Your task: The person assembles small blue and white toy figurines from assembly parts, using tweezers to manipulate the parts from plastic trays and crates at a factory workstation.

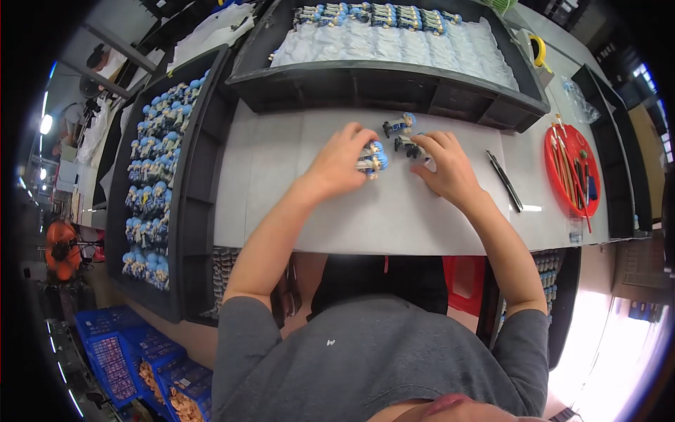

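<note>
Two or so small blue-haired figurines (375,161) are gripped in my left hand (339,163), their heads showing past the fingertips. Over the white work surface (281,228), my right hand (448,169) has its fingers curled on another figurine (406,146). That figurine's dark base points left and its head is hidden under the fingers. Just beyond it, a separate figurine (399,125) lies on its side, apart from both hands.
A large black tray (387,84) with rows of figurines on white padding stands beyond. Another black tray (193,183) full of figurines is at left. Right of my hand lies a black pen (505,181). Farther right, a red dish (552,165) holds brushes, near yellow tape (538,51).
</note>
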Demonstrator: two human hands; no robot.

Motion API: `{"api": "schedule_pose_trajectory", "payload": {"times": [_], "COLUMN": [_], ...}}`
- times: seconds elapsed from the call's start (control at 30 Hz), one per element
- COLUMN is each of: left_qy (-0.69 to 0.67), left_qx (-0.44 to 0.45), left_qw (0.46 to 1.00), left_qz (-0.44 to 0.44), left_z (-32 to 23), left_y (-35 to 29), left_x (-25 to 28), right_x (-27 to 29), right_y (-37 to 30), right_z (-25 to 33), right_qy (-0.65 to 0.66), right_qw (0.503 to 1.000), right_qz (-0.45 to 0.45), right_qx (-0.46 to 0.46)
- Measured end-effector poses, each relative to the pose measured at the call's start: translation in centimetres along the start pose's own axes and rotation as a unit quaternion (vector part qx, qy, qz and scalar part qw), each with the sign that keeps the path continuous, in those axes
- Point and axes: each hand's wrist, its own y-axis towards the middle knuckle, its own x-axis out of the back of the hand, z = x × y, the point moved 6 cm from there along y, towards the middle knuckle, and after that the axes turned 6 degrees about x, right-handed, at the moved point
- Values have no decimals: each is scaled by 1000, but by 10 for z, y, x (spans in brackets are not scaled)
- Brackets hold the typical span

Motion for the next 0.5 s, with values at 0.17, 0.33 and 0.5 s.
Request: {"api": "schedule_pose_trajectory", "payload": {"times": [0.17, 0.33, 0.5], "left_qy": [3, -102, -678], "left_qx": [22, -44, -3], "left_qw": [999, 978, 732], "left_qz": [-48, -174, -70], "left_z": [-1, -7, -16], "left_y": [-10, -54, -88], "left_x": [-18, 11, -21], "right_x": [-10, -1, -38], "right_y": [-12, -41, -57], "right_z": [-2, 9, 83], "right_qy": [-82, 428, 600], "right_qw": [996, 832, 695], "right_qz": [-39, -231, -311], "right_qx": [2, -267, -245]}}
